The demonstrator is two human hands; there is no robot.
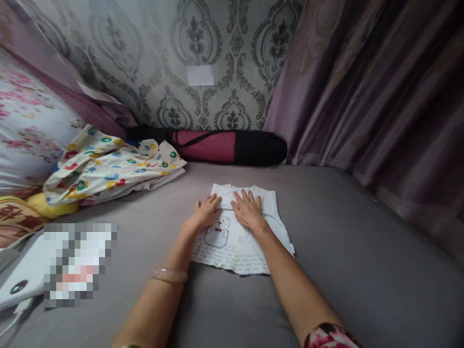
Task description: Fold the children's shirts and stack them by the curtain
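Over gray bedding (333,232), left hand (208,211) and right hand (248,210) spread on white garment (246,245).

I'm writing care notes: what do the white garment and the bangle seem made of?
White garment: probably thin, cotton-like fabric, matte, judging by its soft creases. Bangle: perhaps polished stone, glass or plastic; its pale band shows a soft sheen.

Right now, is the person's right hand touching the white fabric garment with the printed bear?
Touching. The head view shows the right hand lying flat, palm down, on the white fabric garment.
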